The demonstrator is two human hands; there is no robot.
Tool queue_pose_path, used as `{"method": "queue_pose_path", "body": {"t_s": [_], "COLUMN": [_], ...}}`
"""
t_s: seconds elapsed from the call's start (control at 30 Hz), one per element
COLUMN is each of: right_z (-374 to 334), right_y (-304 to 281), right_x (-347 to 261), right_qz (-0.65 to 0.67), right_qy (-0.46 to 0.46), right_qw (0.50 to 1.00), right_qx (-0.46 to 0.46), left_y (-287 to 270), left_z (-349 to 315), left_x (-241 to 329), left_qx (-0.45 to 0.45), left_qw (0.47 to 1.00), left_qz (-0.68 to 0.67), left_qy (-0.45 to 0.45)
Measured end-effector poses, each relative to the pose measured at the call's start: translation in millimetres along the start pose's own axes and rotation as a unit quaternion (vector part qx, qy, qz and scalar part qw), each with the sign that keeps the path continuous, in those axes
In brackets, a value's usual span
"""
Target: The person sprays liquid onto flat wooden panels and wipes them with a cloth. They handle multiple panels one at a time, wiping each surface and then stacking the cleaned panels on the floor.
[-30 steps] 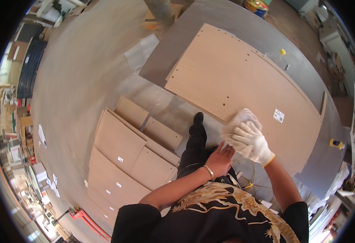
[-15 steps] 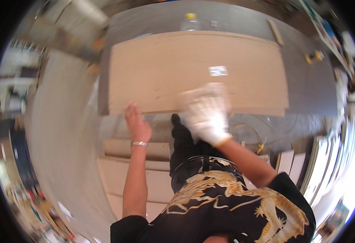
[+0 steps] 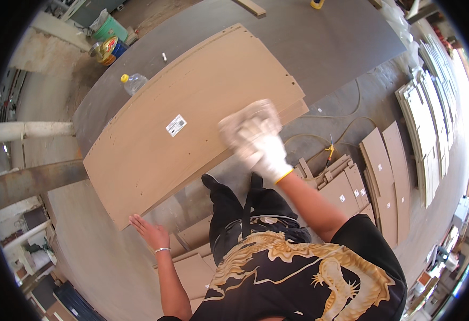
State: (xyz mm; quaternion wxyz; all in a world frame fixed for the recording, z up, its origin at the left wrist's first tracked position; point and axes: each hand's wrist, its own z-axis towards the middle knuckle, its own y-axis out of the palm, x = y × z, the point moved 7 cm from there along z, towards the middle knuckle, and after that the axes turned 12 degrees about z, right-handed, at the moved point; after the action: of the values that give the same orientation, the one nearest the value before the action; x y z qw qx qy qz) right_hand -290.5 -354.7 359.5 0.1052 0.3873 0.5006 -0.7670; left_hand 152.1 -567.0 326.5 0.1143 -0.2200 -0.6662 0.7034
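A long brown wooden panel (image 3: 154, 144) with a white label (image 3: 175, 125) and small holes lies on top of another panel, on the dark table. My right hand (image 3: 264, 147), in a white work glove, presses a beige cloth (image 3: 250, 115) on the panel near its right part; both are slightly blurred. At the panel's near left corner is my bare left hand (image 3: 151, 232), with a bracelet at its wrist. Its fingers are stretched out, their tips at the panel's edge, and nothing is held.
A clear bottle with yellow cap (image 3: 133, 83) and a small white object (image 3: 164, 56) stand beyond the panel on the dark table (image 3: 320, 48). Brown boards (image 3: 387, 176) and white boards (image 3: 427, 123) are stacked at right. A hose with a yellow air gun (image 3: 329, 152) lies on the floor.
My view has turned, so the panel now appears slanted. The gloved hand has shifted with the cloth toward the panel's right end. My left hand remains at the near left corner.
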Motion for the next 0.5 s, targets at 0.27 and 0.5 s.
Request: {"method": "queue_pose_path", "body": {"t_s": [0.27, 0.5], "right_z": [5.7, -113.5], "right_y": [-115.1, -94.3], "right_x": [113.4, 240.2], "right_qz": [-0.08, 0.675], "right_qy": [0.044, 0.29], "right_qw": [0.98, 0.453], "right_qx": [0.178, 0.505], "left_y": [-37.1, -59.9], "left_z": [48.4, 96.8], "left_x": [77.3, 238.9], "left_qx": [-0.064, -0.081], "left_qw": [0.99, 0.954], "left_qz": [0.039, 0.009], "left_qy": [0.116, 0.287]}}
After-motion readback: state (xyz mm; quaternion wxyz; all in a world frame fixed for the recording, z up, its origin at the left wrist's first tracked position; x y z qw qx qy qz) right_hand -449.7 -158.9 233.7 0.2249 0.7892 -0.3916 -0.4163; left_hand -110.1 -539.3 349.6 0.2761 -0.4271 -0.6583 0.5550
